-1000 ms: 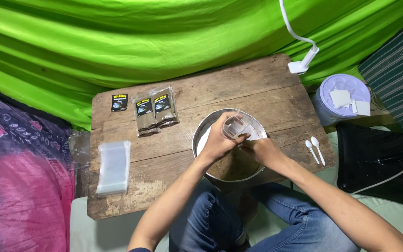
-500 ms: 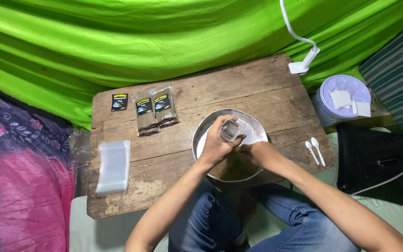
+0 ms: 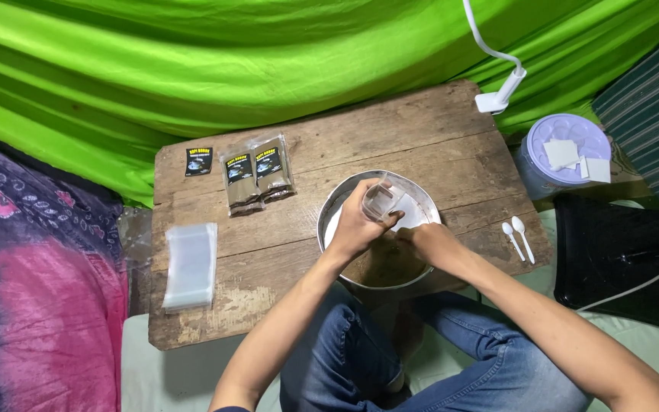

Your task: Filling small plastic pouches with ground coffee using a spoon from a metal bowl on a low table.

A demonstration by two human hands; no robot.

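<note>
The person sits at a low wooden counter [image 3: 421, 145], both hands over a round metal bowl [image 3: 335, 210] w/ brown powder in the bottom.

The left hand [image 3: 356, 225] has its grip closed around a small clear pouch [image 3: 381, 202], held upright above the bowl's far side, mouth up. The right hand [image 3: 429, 243] sits just beside it, lower, fingers curled near the pouch's base; whether it pinches the pouch, a scoop or nothing can't be told, as the fingers hide it.

Done so far, judging by the layout: 3 dark filled packets [image 3: 257, 174] lie side by side at the counter's far left, 1 smaller than the others. They look finished.

In hand: 1 pouch, apparently mid-fill or mid-handling over the bowl. How full it is can't be read; it looks mostly clear.

Left: a stack of empty clear bags [image 3: 191, 263] at the near left edge, well apart from the bowl, seems thick, so most of the batch looks undone. Powder remains in the bowl too.

2 white spoons [image 3: 519, 236] lie on the counter's right end, untouched. A lilac lidded tub [image 3: 562, 156] stands off the right edge, a white clip lamp [image 3: 497, 98] at the far corner.
</note>
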